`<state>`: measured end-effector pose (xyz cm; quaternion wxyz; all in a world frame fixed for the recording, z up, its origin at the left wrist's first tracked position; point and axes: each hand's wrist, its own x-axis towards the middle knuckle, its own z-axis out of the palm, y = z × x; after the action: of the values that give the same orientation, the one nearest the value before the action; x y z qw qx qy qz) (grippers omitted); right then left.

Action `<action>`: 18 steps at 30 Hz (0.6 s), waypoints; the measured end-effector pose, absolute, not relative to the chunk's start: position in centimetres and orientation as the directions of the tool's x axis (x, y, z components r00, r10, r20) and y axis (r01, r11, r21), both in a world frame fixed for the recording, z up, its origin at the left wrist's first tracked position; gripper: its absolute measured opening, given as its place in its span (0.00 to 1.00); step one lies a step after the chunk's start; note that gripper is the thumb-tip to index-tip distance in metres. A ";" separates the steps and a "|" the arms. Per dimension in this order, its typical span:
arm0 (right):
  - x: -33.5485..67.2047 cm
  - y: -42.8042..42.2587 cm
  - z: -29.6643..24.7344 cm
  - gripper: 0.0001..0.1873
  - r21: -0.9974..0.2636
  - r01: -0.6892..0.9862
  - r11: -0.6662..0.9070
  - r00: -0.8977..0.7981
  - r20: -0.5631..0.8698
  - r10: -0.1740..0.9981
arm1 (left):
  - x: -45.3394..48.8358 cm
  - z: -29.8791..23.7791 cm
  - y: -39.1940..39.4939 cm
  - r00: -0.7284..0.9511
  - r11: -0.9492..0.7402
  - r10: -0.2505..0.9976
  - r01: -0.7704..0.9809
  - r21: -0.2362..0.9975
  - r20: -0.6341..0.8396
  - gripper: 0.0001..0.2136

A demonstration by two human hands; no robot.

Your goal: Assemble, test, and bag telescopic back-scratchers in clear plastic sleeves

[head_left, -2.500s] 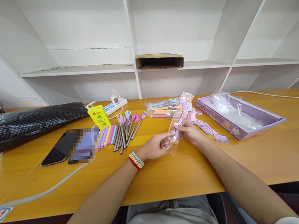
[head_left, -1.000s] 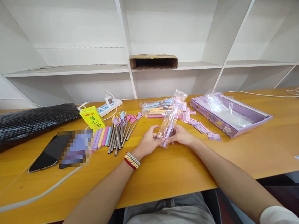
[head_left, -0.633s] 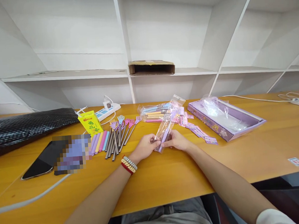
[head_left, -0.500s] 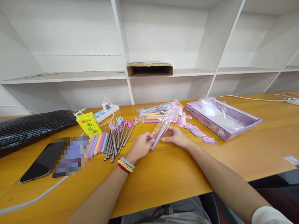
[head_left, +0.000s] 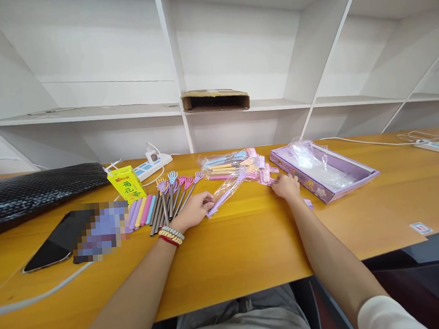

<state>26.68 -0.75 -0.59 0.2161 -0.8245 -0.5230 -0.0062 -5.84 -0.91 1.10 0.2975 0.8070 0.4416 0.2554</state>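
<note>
My left hand (head_left: 194, 209) pinches the near end of a purple back scratcher in a clear plastic sleeve (head_left: 223, 196), which lies low over the orange table (head_left: 247, 242). My right hand (head_left: 286, 186) rests on a scatter of small pink and purple paper tags (head_left: 269, 173), with its fingers curled down onto them. A row of unwrapped scratchers (head_left: 165, 201) with pastel handles and metal stems lies just left of my left hand. Behind the sleeve sits a pile of bagged scratchers (head_left: 227, 165).
A shallow purple box (head_left: 359, 177) with crumpled clear plastic inside lies to the right. A yellow drink carton (head_left: 126, 184), a power strip (head_left: 152, 164), a black phone (head_left: 48, 244), a white cable and a black woven bag (head_left: 37, 190) stand at the left. White shelves rise behind.
Both hands held the sleeved scratcher upright before. Now my right hand has let go and moved right onto the paper tags, while my left hand has lowered the sleeve toward the table.
</note>
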 end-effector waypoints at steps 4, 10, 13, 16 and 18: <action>27.2 -0.7 -0.8 0.20 -0.366 0.843 -0.394 0.487 0.206 0.849 | -6.3 0.7 -0.4 0.526 -0.416 0.845 0.531 0.738 0.097 0.09; 26.8 -0.9 -0.2 0.12 -0.587 0.764 -0.267 0.548 0.373 0.748 | -6.3 0.9 -0.4 0.541 -0.382 0.839 0.503 0.775 0.063 0.11; 25.7 -0.8 -0.1 0.11 -0.738 0.674 -0.023 0.496 0.429 0.755 | -6.2 1.1 -0.5 0.535 -0.349 0.844 0.493 0.797 0.039 0.12; 24.3 -0.8 -0.4 0.11 -0.706 0.681 0.193 0.368 0.558 0.744 | -6.2 0.9 -0.4 0.532 -0.328 0.847 0.491 0.807 0.020 0.11; 23.5 -0.7 -0.8 0.10 -0.651 0.701 0.291 0.285 0.630 0.722 | -6.3 0.8 -0.2 0.536 -0.323 0.844 0.489 0.810 0.013 0.11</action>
<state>23.51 -0.70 -0.82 0.5367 -0.5954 -0.5978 0.0097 -6.25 -0.19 0.76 0.3958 0.7820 0.4262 0.2240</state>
